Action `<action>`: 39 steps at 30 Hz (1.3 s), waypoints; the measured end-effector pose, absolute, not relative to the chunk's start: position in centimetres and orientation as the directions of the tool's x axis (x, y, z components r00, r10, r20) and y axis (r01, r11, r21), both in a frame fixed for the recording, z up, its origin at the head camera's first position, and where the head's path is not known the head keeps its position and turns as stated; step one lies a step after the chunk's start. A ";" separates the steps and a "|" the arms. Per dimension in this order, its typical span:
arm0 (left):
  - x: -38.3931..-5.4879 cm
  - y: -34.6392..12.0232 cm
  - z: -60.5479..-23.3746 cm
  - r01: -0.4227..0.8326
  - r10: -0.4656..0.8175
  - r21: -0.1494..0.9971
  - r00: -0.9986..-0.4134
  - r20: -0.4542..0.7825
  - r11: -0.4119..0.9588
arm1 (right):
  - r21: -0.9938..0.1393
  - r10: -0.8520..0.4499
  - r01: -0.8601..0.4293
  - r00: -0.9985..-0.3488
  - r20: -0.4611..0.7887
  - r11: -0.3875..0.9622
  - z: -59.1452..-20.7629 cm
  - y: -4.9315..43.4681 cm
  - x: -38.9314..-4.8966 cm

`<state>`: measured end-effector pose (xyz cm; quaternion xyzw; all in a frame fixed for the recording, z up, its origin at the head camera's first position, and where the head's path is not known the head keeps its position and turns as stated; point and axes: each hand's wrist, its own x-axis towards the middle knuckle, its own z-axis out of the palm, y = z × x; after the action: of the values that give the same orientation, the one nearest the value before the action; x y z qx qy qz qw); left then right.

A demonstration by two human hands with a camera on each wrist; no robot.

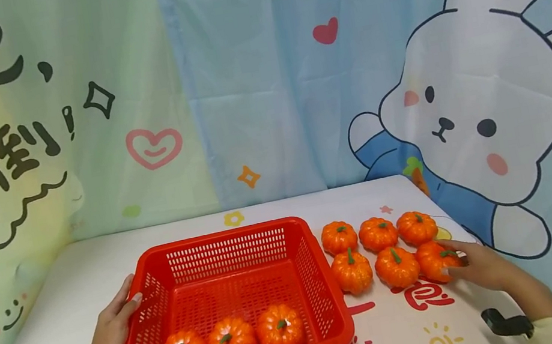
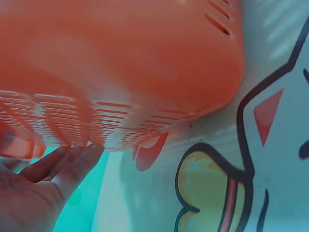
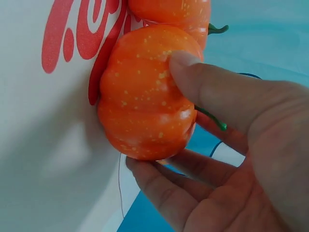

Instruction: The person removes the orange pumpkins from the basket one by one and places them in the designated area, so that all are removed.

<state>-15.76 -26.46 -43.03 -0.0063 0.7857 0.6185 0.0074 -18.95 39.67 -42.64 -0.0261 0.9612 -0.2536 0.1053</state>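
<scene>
A red plastic basket (image 1: 241, 290) with slotted walls stands in front of me, three small orange pumpkins lined up along its near side, the middle one (image 1: 232, 342) among them. My left hand (image 1: 115, 326) holds the basket's left rim, thumb on top and fingers against the outer slotted wall (image 2: 91, 113). To the right, my right hand (image 1: 480, 265) grips a pumpkin (image 3: 149, 96) at the near right end of a two-row group. Its thumb lies on the pumpkin's side and the fingers reach round the opposite side. The green stem (image 3: 212, 118) points toward the palm.
Several more pumpkins stand in two rows right of the basket, such as one in the back row (image 1: 339, 238). The white table cover (image 1: 103, 255) has printed drawings and lettering. Behind it hangs a curtain (image 1: 244, 80) with a large rabbit picture.
</scene>
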 end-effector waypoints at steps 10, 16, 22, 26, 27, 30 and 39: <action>-15.6 -26.6 -42.7 -0.022 -0.004 0.972 -1.000 -0.022 0.235 | -0.542 -0.167 -0.059 -0.974 -0.152 0.838 -42.5 39.5 -18.9; -15.3 -26.9 -42.7 -0.030 -0.011 0.970 -1.000 -0.028 0.242 | -0.516 -0.155 -0.084 -0.983 -0.095 0.853 -42.3 38.7 -18.9; -15.5 -26.7 -42.7 -0.019 0.001 0.976 -1.000 -0.019 0.216 | -0.486 -0.147 -0.129 -0.989 0.001 0.865 -40.5 36.4 -18.3; -15.6 -26.7 -42.7 -0.012 -0.005 0.976 -1.000 -0.011 0.219 | -0.515 -0.190 -0.192 -0.980 0.058 0.835 -38.6 33.7 -18.1; -15.5 -26.7 -42.7 -0.010 -0.006 0.975 -1.000 -0.009 0.221 | -0.523 -0.205 -0.214 -0.976 0.075 0.825 -38.2 33.1 -18.1; -15.5 -26.7 -42.6 -0.010 -0.014 0.977 -1.000 -0.007 0.213 | -0.534 -0.262 -0.288 -0.957 0.126 0.795 -37.0 31.4 -18.2; -15.3 -26.1 -43.0 0.022 -0.007 0.979 -1.000 0.024 0.204 | -0.605 -0.331 -0.396 -0.917 0.222 0.691 -36.0 27.9 -19.0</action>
<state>-15.34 -26.13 -42.95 0.0048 0.7758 0.6308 -0.0118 -19.03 27.92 -35.97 -0.1981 0.9182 -0.3398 -0.0475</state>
